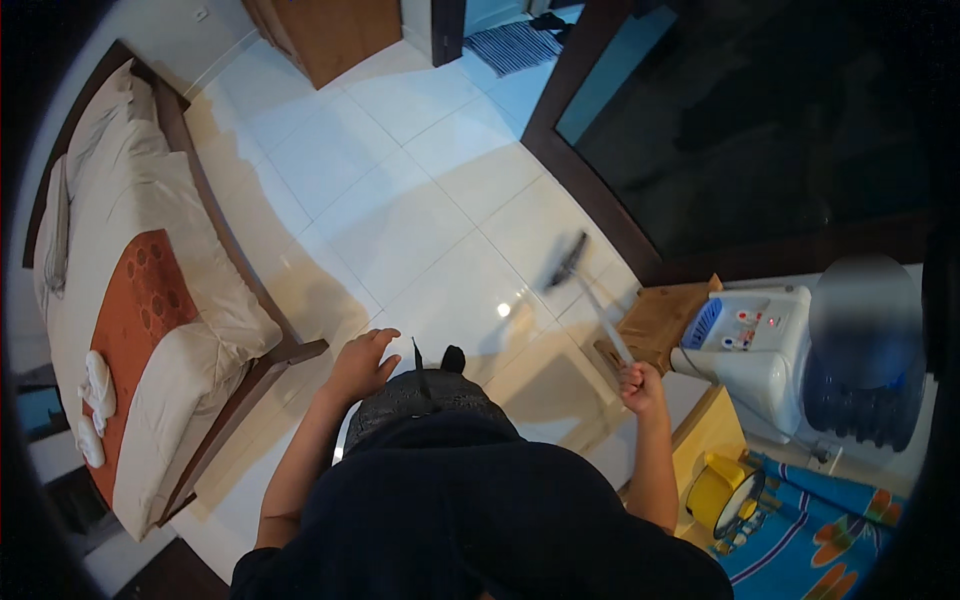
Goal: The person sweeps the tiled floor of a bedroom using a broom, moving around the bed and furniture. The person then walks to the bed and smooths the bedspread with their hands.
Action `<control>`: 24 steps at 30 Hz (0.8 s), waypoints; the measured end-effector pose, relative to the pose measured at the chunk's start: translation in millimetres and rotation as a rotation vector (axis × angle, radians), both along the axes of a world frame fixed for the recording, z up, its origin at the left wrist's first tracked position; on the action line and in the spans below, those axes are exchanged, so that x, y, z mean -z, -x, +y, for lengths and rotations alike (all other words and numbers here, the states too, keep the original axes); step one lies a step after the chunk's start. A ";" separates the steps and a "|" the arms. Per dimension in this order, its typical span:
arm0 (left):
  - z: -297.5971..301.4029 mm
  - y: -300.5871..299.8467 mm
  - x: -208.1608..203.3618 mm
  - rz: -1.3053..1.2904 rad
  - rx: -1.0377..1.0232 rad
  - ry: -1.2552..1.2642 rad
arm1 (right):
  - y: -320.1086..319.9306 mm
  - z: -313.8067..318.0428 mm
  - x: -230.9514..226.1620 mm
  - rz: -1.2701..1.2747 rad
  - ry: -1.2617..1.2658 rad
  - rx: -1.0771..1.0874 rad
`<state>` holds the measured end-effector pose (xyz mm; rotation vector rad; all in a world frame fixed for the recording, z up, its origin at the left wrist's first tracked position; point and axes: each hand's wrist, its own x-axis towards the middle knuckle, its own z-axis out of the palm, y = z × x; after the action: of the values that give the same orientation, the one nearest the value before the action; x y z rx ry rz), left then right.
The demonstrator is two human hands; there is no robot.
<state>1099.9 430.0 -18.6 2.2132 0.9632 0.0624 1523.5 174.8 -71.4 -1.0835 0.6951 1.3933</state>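
Observation:
My right hand [641,387] is closed around the pale handle of a broom [603,318]. Its dark head [566,264] is blurred and lies out over the white tiles, close to the dark door frame; I cannot tell whether it touches the floor. My left hand [364,364] hangs beside my dark shorts [425,408], fingers loosely spread and holding nothing. A dark cord dangles from the waist of the shorts. One dark foot tip [453,358] shows just beyond them.
To the left stands a bed [150,190] with pale bedding, an orange runner and a wooden frame corner. A white water dispenser [760,345] with a large bottle stands right, near a yellow pot [712,495] on blue cloth. A striped mat [513,48] lies in the far doorway.

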 end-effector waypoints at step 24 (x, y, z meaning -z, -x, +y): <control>-131.8 129.5 -8.8 0.039 -0.630 0.024 | 241.7 307.6 116.8 0.430 -0.224 -0.417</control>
<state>970.5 298.1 -9.8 1.8149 1.6370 0.2933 1281.8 482.5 -188.2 -0.7805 0.6149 2.0484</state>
